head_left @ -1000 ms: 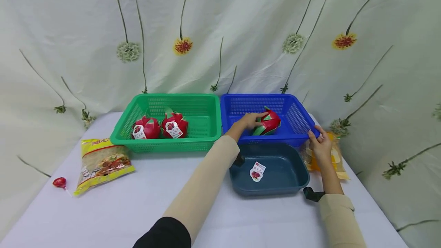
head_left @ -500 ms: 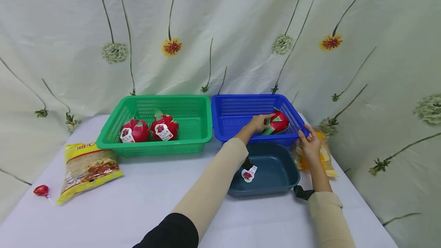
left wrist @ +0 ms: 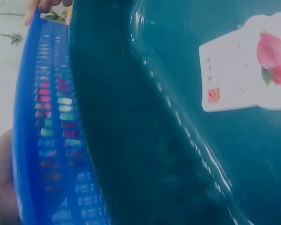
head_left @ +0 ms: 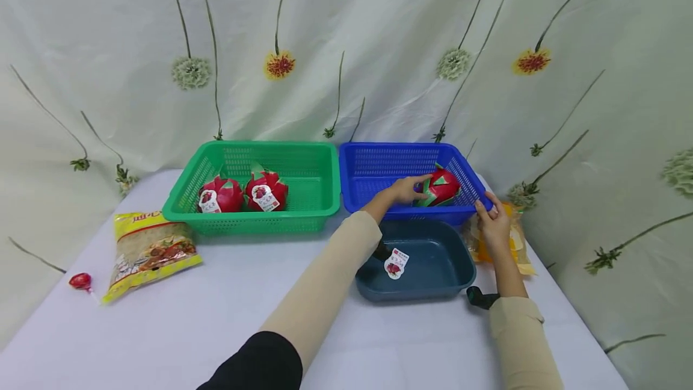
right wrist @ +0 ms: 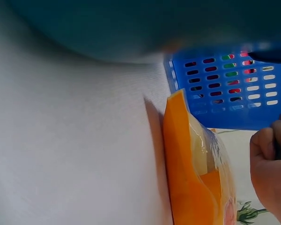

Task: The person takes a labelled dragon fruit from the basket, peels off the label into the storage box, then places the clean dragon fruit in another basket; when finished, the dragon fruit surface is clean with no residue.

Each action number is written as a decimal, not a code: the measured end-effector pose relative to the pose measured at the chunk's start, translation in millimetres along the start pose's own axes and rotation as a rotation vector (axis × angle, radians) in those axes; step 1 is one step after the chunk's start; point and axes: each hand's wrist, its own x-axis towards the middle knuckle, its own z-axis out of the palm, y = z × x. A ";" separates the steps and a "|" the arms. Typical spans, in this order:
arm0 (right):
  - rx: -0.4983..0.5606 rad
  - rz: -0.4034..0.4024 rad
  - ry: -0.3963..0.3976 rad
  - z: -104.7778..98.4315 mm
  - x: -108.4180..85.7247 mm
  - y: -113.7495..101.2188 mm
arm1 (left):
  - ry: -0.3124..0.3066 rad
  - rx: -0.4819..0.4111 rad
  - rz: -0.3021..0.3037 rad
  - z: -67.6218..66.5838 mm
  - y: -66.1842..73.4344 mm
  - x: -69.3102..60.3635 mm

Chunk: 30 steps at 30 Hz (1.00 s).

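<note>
A red dragon fruit [head_left: 442,186] with green scales lies in the right part of the blue basket [head_left: 373,206]. My left hand [head_left: 403,190] reaches over the front rim and holds the fruit's left side between thumb and fingers; its far side is hidden. At the basket's front right corner, my right hand [head_left: 494,224] grips the rim, thumb in front; the right wrist view shows this hand [right wrist: 274,164] curled at the corner. Through the slots of the basket [left wrist: 25,140], red and green show in the left wrist view.
Left of the blue basket, a green basket [head_left: 316,209] holds two labelled dragon fruits [head_left: 230,196]. A dark teal tray [head_left: 433,272] with a sticker [head_left: 396,263] stands in front. An orange packet [right wrist: 178,168] lies right, a yellow-edged food bag [head_left: 154,251] and red lollipop [head_left: 80,281] left.
My left hand has moved rightward in the blue basket, and the dragon fruit has shifted right with it. The right hand stays at the rim corner. The head view has swung slightly.
</note>
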 end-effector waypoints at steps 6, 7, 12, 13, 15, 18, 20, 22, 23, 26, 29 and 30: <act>-0.171 0.008 -0.019 -7.0 0.8 -9.4 | 0.143 -0.167 0.114 -33.0 -3.7 -32.0; -0.213 0.005 -0.027 -8.8 0.4 -11.9 | 0.186 -0.207 0.125 -41.0 -3.4 -41.8; -0.487 -0.025 -0.020 -15.0 -7.9 -31.1 | 0.434 -0.405 0.253 -83.1 -10.8 -110.7; -0.524 -0.035 -0.009 -14.4 -10.4 -35.8 | 0.496 -0.433 0.275 -90.4 -13.8 -128.3; -0.564 -0.065 0.002 -10.5 -16.1 -45.9 | 0.629 -0.494 0.319 -102.7 -22.4 -164.7; -0.537 -0.139 -0.006 3.6 -22.8 -64.7 | 0.899 -0.544 0.329 -116.5 -37.2 -217.0; -0.505 -0.209 -0.020 19.4 -27.0 -76.5 | 1.115 -0.575 0.314 -119.9 -50.6 -248.8; -0.474 -0.282 -0.052 40.3 -31.4 -87.8 | 1.335 -0.604 0.268 -118.8 -66.6 -276.7; -0.459 -0.326 -0.072 52.4 -33.0 -92.2 | 1.430 -0.615 0.230 -116.4 -75.0 -288.9; -0.431 -0.442 -0.163 91.2 -38.1 -101.7 | 1.611 -0.664 0.085 -104.7 -100.6 -316.2; -0.406 -0.518 -0.281 132.1 -43.6 -106.2 | 1.632 -0.682 -0.065 -89.4 -122.2 -329.1; -0.400 -0.528 -0.319 146.2 -45.9 -107.0 | 1.623 -0.695 -0.089 -84.8 -128.2 -330.2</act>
